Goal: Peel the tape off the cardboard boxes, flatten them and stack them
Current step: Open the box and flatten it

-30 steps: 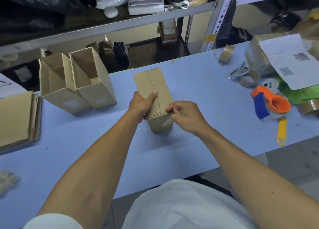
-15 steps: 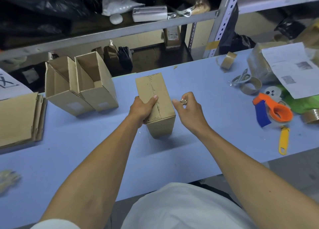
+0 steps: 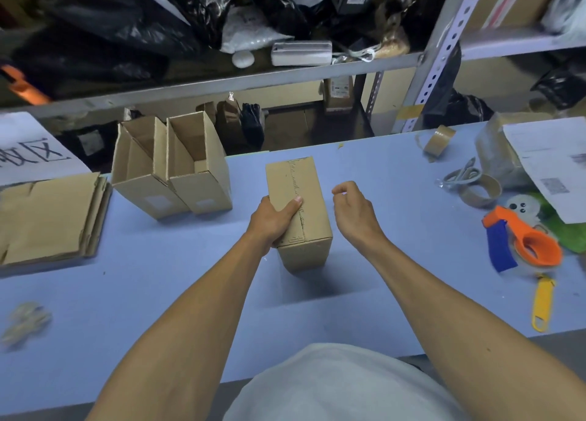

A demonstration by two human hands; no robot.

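My left hand (image 3: 273,217) holds the closed box (image 3: 298,211) on the blue worktop (image 3: 396,217). My fingers wrap its left side and my thumb presses on top, right by the seam.

A moment ago my right hand (image 3: 353,213) was down at the near end of the box top, picking at the tape there. Now it has come up and moved away to the right. It hangs in the air just beside the box and does not touch it. Its fingers are curled in, with the thumb and first finger close together. Maybe a thin bit of clear tape is pinched there, but I cannot tell from here.

The seam down the top of the box looks rough and bare, with little marks along it. So I think the tape on this side is off, or almost off. The box is not opened yet, and it is not flat.

Past my left hand stand two open boxes (image 3: 177,170), side by side, not flat yet either. Further out on that side lies the flat pile (image 3: 50,217) of cardboard. That is where this box goes when it is flat.

Far out past my right hand lies an orange tape holder (image 3: 526,243).

I think the next job is to open the flaps and push the box flat.
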